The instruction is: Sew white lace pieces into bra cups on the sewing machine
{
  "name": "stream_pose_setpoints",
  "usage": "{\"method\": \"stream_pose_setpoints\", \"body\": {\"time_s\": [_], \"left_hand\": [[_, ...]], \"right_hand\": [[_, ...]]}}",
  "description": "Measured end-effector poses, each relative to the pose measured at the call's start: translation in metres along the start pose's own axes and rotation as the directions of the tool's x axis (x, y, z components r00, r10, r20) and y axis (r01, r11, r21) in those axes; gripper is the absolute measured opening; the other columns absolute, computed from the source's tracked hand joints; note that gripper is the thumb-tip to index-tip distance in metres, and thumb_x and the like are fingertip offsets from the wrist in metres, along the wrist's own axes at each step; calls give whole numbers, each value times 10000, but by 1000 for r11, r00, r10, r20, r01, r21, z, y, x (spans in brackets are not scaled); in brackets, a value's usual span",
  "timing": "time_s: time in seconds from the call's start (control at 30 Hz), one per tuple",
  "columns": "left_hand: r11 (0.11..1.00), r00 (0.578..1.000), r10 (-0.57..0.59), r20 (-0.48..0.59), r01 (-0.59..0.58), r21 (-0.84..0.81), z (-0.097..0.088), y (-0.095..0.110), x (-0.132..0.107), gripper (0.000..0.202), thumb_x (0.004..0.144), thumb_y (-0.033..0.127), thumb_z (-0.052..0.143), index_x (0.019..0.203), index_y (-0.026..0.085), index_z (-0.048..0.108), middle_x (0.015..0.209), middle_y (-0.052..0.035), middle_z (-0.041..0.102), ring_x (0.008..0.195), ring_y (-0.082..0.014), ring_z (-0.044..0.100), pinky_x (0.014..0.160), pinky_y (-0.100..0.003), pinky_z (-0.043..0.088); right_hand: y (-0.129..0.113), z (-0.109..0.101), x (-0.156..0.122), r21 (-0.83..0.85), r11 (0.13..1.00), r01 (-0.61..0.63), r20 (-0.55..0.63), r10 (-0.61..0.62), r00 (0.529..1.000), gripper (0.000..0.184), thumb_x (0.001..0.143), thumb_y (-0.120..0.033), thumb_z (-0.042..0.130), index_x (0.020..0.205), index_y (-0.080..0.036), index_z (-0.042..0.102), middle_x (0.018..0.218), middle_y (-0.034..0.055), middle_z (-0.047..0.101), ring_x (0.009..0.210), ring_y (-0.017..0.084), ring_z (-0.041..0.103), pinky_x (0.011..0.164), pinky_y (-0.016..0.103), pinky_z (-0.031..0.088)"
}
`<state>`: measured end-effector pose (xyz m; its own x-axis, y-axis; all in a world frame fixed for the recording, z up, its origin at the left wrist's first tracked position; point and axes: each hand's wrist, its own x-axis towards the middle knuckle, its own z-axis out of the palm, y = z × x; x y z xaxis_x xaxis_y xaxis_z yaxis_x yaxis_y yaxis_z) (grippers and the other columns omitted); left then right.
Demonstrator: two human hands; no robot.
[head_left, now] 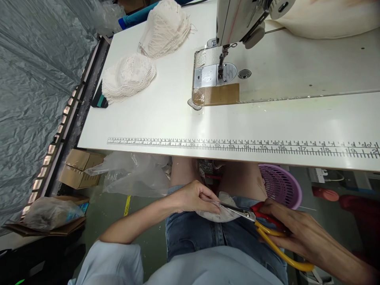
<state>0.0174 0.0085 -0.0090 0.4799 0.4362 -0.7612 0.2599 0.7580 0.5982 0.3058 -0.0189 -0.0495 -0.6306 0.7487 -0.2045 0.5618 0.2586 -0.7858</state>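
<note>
Over my lap, my left hand pinches the edge of a small whitish piece of fabric. My right hand grips a pair of scissors with one red and one yellow handle. The scissor blades are slightly apart and reach leftward over the fabric, their tips close to my left fingertips. Whether the blades have fabric between them is hard to make out. The fabric rests against my denim shorts, partly hidden by my left fingers and the blades.
A sewing machine stands on the white table, whose front edge carries a printed ruler. Two stacks of cream lace pieces lie at the left. Below are a purple basket, plastic bags and a cardboard box.
</note>
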Motion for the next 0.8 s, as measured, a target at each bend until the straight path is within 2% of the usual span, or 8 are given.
{"method": "stream_pose_setpoints", "body": {"time_s": [0.1, 0.33, 0.53, 0.67, 0.8], "left_hand": [[1000, 1000, -14, -3, 14, 6, 0, 1, 0, 465, 563, 366, 810, 940, 106, 729, 848, -93, 735, 774, -170, 678, 739, -245, 507], [999, 999, -32, -9, 32, 7, 0, 3, 1, 488, 536, 391, 820, 925, 109, 733, 810, -79, 732, 785, -180, 675, 775, -266, 508], [1000, 1000, -25, 2, 25, -15, 0, 0, 2, 480, 547, 376, 817, 931, 101, 732, 830, -85, 732, 767, -165, 669, 755, -248, 503], [999, 1000, 1, 20, 0, -36, -1, -3, 4, 439, 559, 351, 819, 920, 114, 736, 810, -66, 733, 734, -141, 660, 748, -234, 500], [998, 999, 5, 33, -2, -63, -1, -4, 4, 410, 563, 343, 821, 903, 128, 739, 779, -45, 730, 697, -117, 643, 731, -222, 497]], "right_hand": [[-1, -2, 2, 9, 998, 58, 59, -58, 997, 252, 815, -376, 607, 1021, -242, 553, 890, 34, 684, 665, 177, 678, 541, 210, 510], [-3, -3, 3, -36, 994, 105, 51, -103, 993, 243, 840, -336, 584, 1049, -250, 496, 900, 30, 677, 650, 164, 679, 520, 197, 498], [-5, -4, 2, -69, 992, 109, 52, -106, 993, 251, 852, -344, 575, 1062, -261, 465, 913, 25, 672, 645, 164, 675, 526, 209, 501], [-7, -5, 3, -66, 992, 104, 61, -100, 993, 236, 868, -348, 551, 1069, -258, 467, 926, 35, 673, 695, 176, 683, 545, 217, 509], [-7, -6, 5, -52, 994, 99, 72, -96, 993, 206, 884, -342, 527, 1060, -251, 472, 909, 39, 673, 659, 166, 676, 532, 216, 499]]}}
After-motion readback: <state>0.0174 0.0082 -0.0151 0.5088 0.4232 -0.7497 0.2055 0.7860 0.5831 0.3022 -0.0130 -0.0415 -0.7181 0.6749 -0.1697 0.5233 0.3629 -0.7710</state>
